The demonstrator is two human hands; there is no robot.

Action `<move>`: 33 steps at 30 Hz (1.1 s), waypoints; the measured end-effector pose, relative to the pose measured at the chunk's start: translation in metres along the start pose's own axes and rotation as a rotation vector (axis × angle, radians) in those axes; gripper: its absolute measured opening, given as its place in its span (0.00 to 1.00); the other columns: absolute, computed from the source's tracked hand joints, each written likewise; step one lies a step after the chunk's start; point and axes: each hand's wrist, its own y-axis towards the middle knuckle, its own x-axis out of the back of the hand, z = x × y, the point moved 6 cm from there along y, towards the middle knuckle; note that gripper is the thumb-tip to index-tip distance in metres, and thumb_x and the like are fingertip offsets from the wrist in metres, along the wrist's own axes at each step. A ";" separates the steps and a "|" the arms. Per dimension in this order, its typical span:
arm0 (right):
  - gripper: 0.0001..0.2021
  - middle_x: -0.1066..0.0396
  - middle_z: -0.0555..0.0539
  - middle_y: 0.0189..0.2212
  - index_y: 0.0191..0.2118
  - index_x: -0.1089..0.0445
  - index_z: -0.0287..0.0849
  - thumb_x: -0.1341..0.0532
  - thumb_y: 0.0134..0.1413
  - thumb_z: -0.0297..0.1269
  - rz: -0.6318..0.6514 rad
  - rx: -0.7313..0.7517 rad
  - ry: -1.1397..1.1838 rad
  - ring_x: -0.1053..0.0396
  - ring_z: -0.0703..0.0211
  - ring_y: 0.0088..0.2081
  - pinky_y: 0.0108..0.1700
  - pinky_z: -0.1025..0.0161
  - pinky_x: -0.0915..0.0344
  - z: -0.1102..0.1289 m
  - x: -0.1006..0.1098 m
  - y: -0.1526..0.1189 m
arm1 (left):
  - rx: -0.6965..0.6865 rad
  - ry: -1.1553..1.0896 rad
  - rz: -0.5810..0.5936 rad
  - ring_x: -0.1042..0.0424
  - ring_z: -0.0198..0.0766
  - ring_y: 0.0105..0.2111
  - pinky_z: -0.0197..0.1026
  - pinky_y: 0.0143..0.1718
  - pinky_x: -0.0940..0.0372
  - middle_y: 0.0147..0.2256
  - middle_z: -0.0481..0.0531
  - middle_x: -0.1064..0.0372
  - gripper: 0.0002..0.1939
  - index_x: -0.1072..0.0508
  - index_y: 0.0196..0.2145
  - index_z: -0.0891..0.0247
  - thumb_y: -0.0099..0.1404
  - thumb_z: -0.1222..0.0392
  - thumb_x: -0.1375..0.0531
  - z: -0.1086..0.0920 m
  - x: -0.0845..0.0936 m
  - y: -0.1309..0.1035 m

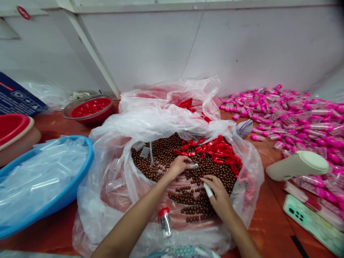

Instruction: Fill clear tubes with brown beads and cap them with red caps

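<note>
My left hand (180,166) is closed on a small clear plastic tube (194,165) just above a heap of brown beads (161,154). My right hand (218,193), with a white cover (208,190) on one finger, reaches over the beads with its fingers stretched out; nothing shows in it. The beads lie in a wide clear plastic bag (107,215). Red plastic loop pieces (221,150) lie on the beads at the right. Nearer to me, a clear tube with a red cap (165,220) rests on the bag.
A blue basin (90,157) of clear plastic pieces stands at the left, with a red bowl (111,105) behind it. To the right are a pile of pink-capped tubes (303,118), a pale cylindrical container (290,166) and a phone (309,222). A white wall (150,46) borders the back.
</note>
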 end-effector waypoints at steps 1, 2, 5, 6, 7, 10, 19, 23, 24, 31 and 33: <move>0.28 0.37 0.46 0.47 0.51 0.35 0.49 0.52 0.44 0.19 -0.013 -0.007 -0.003 0.40 0.54 0.50 0.54 0.51 0.43 -0.002 0.003 0.000 | 0.006 -0.038 0.023 0.34 0.32 0.23 0.35 0.26 0.37 0.26 0.49 0.30 0.15 0.25 0.33 0.68 0.44 0.65 0.35 0.001 -0.005 -0.001; 0.28 0.37 0.46 0.47 0.51 0.36 0.49 0.52 0.44 0.19 -0.031 -0.017 -0.004 0.40 0.54 0.50 0.54 0.51 0.43 -0.004 0.007 0.001 | 0.012 -0.075 0.045 0.33 0.32 0.24 0.35 0.26 0.37 0.27 0.49 0.30 0.15 0.25 0.33 0.68 0.44 0.66 0.35 0.001 -0.010 -0.002; 0.25 0.37 0.46 0.47 0.50 0.35 0.49 0.53 0.47 0.21 -0.103 -0.052 0.009 0.40 0.54 0.50 0.54 0.51 0.44 -0.009 0.016 0.001 | 0.029 -0.177 0.104 0.32 0.32 0.25 0.36 0.28 0.35 0.29 0.50 0.29 0.18 0.26 0.36 0.68 0.44 0.66 0.36 0.001 -0.019 -0.008; 0.24 0.37 0.46 0.47 0.49 0.35 0.48 0.53 0.48 0.22 -0.126 -0.066 0.020 0.40 0.55 0.50 0.54 0.51 0.44 -0.011 0.019 0.001 | 0.032 -0.203 0.118 0.32 0.32 0.26 0.37 0.28 0.34 0.31 0.50 0.29 0.19 0.26 0.37 0.68 0.44 0.66 0.36 0.001 -0.021 -0.011; 0.23 0.37 0.46 0.47 0.49 0.35 0.47 0.53 0.49 0.22 -0.145 -0.080 0.031 0.40 0.55 0.50 0.54 0.51 0.44 -0.013 0.022 0.001 | 0.038 -0.234 0.131 0.31 0.33 0.27 0.37 0.29 0.34 0.32 0.51 0.29 0.20 0.26 0.38 0.68 0.44 0.65 0.35 0.000 -0.022 -0.014; 0.21 0.36 0.45 0.46 0.47 0.35 0.46 0.53 0.50 0.24 -0.180 -0.111 0.054 0.40 0.55 0.50 0.55 0.51 0.44 -0.017 0.026 0.003 | 0.076 -0.370 0.178 0.30 0.35 0.30 0.39 0.32 0.33 0.35 0.53 0.28 0.22 0.26 0.39 0.67 0.42 0.62 0.33 -0.001 -0.026 -0.025; 0.19 0.34 0.46 0.45 0.47 0.34 0.45 0.51 0.51 0.24 -0.088 -0.038 -0.011 0.37 0.56 0.47 0.52 0.55 0.40 -0.013 0.017 0.044 | 0.195 -0.658 0.155 0.28 0.36 0.32 0.41 0.35 0.30 0.39 0.55 0.29 0.22 0.27 0.39 0.66 0.43 0.67 0.31 0.011 -0.010 -0.067; 0.23 0.33 0.46 0.44 0.47 0.33 0.44 0.51 0.47 0.20 -0.019 0.104 -0.180 0.37 0.56 0.46 0.51 0.56 0.40 0.001 0.001 0.081 | 0.134 -0.797 0.107 0.27 0.39 0.35 0.45 0.41 0.32 0.38 0.55 0.29 0.19 0.30 0.39 0.67 0.47 0.68 0.33 0.012 0.007 -0.088; 0.23 0.32 0.45 0.45 0.47 0.32 0.43 0.50 0.47 0.20 -0.011 0.124 -0.203 0.38 0.55 0.46 0.51 0.56 0.40 0.003 -0.003 0.090 | 0.123 -0.826 0.091 0.27 0.39 0.36 0.46 0.42 0.32 0.37 0.55 0.28 0.19 0.31 0.39 0.66 0.48 0.69 0.33 0.012 0.010 -0.093; 0.14 0.29 0.42 0.38 0.42 0.28 0.43 0.46 0.51 0.26 -0.010 0.152 -0.209 0.39 0.49 0.43 0.48 0.52 0.43 0.015 -0.017 0.120 | 0.085 -0.887 0.059 0.27 0.41 0.39 0.46 0.43 0.33 0.40 0.56 0.29 0.21 0.33 0.41 0.65 0.49 0.68 0.34 0.012 0.021 -0.116; 0.12 0.29 0.42 0.39 0.43 0.30 0.43 0.45 0.54 0.31 -0.029 0.149 -0.191 0.38 0.49 0.44 0.49 0.52 0.43 0.021 -0.015 0.114 | 0.075 -0.877 0.059 0.28 0.39 0.38 0.44 0.43 0.33 0.40 0.55 0.30 0.22 0.32 0.43 0.64 0.50 0.67 0.34 0.013 0.021 -0.119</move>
